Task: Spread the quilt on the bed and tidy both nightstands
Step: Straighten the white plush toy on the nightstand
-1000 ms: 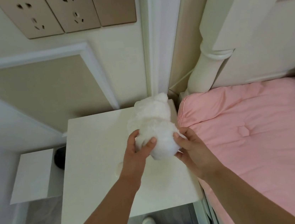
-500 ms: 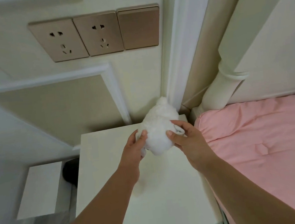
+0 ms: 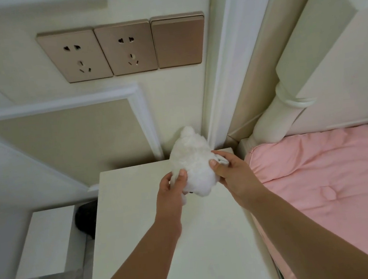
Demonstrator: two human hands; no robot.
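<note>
Both hands, the left hand (image 3: 172,188) and right hand (image 3: 230,172), grip a white plush toy (image 3: 193,161) at the nightstand's (image 3: 141,214) far right corner by the wall, while the pink quilt (image 3: 334,179) already looks spread; the other nightstand is out of view.

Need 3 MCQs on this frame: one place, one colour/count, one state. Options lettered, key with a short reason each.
1. Where is the white plush toy?
A. at the nightstand's back corner nearest the bed
B. on the quilt
C. on the floor

2. What colour is the quilt?
A. blue
B. pink
C. grey

3. How is the toy handled?
A. left alone
B. one hand only
C. held by both hands

Key: 1 A, it sits over the far edge of the nightstand, by the wall. 2 B, the bedding is plainly pink. 3 C, the left hand and right hand grip its two sides.
</note>
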